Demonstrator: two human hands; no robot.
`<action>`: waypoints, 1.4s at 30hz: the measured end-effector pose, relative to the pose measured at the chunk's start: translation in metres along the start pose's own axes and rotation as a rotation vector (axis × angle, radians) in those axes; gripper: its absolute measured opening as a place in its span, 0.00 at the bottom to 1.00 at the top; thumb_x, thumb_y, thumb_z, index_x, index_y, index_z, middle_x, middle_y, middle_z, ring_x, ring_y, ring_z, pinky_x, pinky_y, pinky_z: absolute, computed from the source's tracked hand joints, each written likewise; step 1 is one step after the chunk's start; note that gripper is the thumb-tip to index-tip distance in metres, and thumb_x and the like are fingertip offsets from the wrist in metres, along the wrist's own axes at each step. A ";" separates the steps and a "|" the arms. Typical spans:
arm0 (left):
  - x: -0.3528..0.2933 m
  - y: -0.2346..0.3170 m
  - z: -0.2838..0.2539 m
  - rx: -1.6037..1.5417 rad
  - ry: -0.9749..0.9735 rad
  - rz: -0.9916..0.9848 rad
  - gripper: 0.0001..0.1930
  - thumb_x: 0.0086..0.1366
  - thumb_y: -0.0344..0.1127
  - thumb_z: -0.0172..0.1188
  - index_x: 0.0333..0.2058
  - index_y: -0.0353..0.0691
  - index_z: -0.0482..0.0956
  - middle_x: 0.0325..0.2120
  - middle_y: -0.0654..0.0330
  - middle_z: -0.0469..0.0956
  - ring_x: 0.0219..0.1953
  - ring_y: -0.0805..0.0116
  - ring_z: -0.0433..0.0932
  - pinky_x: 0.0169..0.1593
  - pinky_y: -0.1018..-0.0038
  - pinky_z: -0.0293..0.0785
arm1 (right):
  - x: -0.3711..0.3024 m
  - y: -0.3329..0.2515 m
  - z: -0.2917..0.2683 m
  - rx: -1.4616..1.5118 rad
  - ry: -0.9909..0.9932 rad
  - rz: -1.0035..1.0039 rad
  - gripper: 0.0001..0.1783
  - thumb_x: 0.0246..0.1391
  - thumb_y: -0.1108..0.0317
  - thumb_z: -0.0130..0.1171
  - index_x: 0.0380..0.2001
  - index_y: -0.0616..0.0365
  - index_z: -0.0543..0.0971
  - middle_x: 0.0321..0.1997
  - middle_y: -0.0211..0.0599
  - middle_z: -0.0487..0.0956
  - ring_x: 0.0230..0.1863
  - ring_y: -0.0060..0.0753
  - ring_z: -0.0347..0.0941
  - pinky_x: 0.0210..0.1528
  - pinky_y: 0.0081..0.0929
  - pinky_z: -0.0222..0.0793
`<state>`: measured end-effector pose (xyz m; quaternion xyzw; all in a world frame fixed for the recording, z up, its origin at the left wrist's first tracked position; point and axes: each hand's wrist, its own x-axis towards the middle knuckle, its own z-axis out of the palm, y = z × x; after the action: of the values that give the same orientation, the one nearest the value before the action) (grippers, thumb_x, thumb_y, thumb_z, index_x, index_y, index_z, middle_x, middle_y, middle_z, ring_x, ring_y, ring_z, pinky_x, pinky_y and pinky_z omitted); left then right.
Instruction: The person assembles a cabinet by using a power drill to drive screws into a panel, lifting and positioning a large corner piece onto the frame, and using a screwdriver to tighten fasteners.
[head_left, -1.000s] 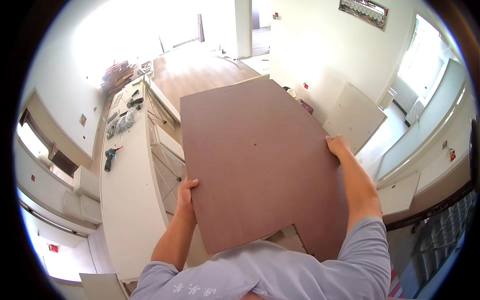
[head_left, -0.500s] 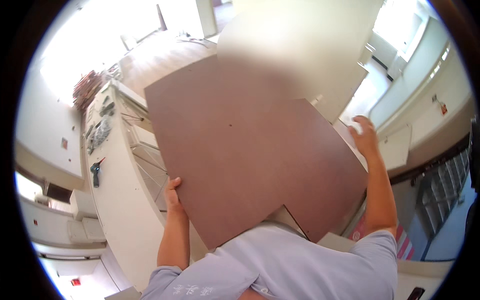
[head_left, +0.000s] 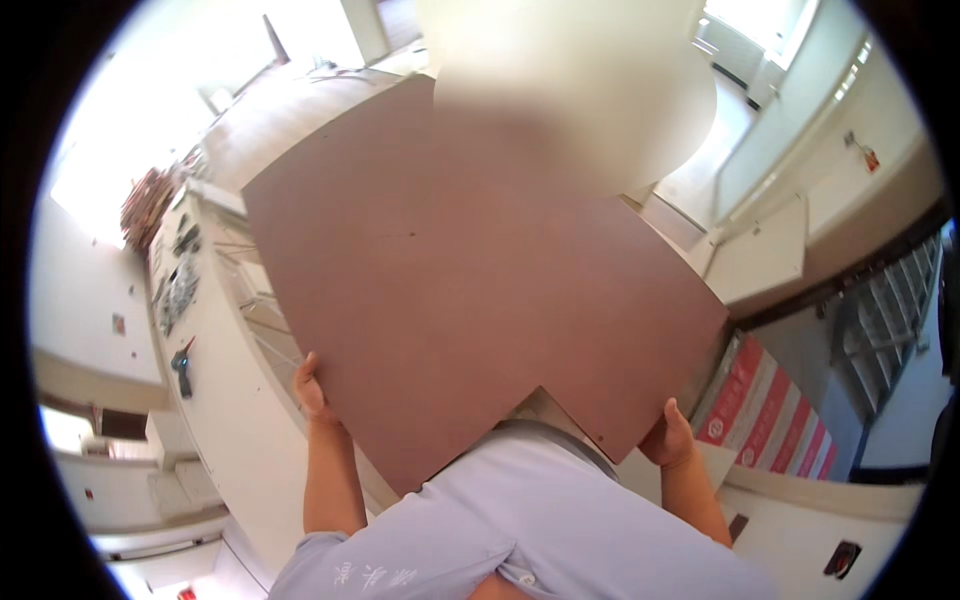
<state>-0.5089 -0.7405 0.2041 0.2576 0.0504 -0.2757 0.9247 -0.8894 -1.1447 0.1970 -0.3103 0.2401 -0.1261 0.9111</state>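
A large brown board [head_left: 470,290] spreads out in front of my body, its near edge cut with an angular notch. My left hand [head_left: 314,392] grips its left edge, thumb up on the face and the other fingers hidden beneath. On the other side my right hand [head_left: 672,438] holds the near right edge in the same way, thumb showing. Near its left edge the board has a small dark hole, and another mark sits close to the notch. A pale blurred patch covers part of the far end.
Along my left runs a long pale panel [head_left: 215,400] bearing a power drill [head_left: 181,370] and a clear plastic bag [head_left: 178,295]. Beyond is a stack of wood strips [head_left: 148,207]. At the right lie a red-and-white striped package [head_left: 770,415] and, farther off, stairs with a railing [head_left: 880,310].
My right hand has come down from the air at the far right onto the board's near right edge. The board has shifted slightly left in view, my left hand staying on it.
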 end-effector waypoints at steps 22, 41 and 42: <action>0.015 0.017 0.050 0.180 0.044 0.206 0.28 0.73 0.46 0.55 0.61 0.30 0.72 0.55 0.48 0.80 0.56 0.50 0.80 0.60 0.56 0.77 | 0.026 -0.083 0.079 0.006 -0.009 -0.339 0.43 0.49 0.58 0.62 0.67 0.66 0.65 0.60 0.53 0.76 0.57 0.52 0.77 0.58 0.46 0.77; 0.005 0.061 0.147 0.324 0.029 0.381 0.30 0.62 0.39 0.56 0.62 0.33 0.71 0.52 0.48 0.80 0.52 0.50 0.79 0.57 0.57 0.77 | 0.000 -0.210 0.106 -0.140 -0.172 -0.696 0.31 0.64 0.54 0.55 0.63 0.65 0.71 0.62 0.46 0.77 0.61 0.42 0.74 0.65 0.40 0.70; 0.014 0.071 0.158 0.381 0.042 0.386 0.28 0.62 0.40 0.56 0.60 0.32 0.73 0.50 0.49 0.80 0.50 0.51 0.80 0.55 0.57 0.78 | 0.004 -0.227 0.102 -0.179 -0.157 -0.759 0.31 0.65 0.55 0.55 0.63 0.66 0.71 0.63 0.47 0.77 0.61 0.43 0.74 0.66 0.40 0.69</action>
<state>-0.4662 -0.7761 0.3691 0.4377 -0.0332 -0.0934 0.8937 -0.8516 -1.2708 0.4075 -0.4638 0.0480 -0.4085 0.7847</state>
